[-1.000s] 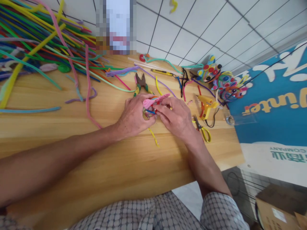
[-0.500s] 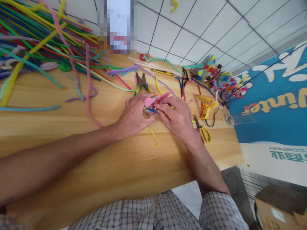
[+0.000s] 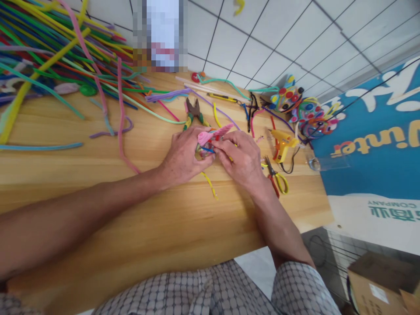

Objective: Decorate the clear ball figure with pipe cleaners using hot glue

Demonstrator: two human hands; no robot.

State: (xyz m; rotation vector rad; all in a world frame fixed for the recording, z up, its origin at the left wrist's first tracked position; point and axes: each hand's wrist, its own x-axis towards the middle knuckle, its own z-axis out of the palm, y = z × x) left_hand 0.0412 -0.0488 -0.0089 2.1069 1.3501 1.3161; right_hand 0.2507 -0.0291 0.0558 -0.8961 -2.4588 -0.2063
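Between my two hands, over the middle of the wooden table [image 3: 157, 218], is a small multicoloured pipe-cleaner craft piece [image 3: 206, 139] with a pink coiled part on top. My left hand [image 3: 183, 153] is closed around its left side. From the right, the fingertips of my right hand [image 3: 241, 157] pinch at the piece; a blue strand shows by them, though the exact spot they grip is partly hidden. Just beyond my left hand lie pliers [image 3: 193, 113] with green and yellow handles. A yellow pipe cleaner [image 3: 210, 186] lies below the hands.
Many loose pipe cleaners [image 3: 65, 48] cover the back left. To the right are a yellow hot glue gun [image 3: 282, 143], scissors [image 3: 276, 177] and several finished colourful pieces [image 3: 287, 96]. A utility knife [image 3: 223, 97] lies near the white grid wall. A cardboard box [image 3: 383, 280] stands low right.
Both hands stay at almost the same place around the craft piece. My right fingers have shifted very slightly against it.
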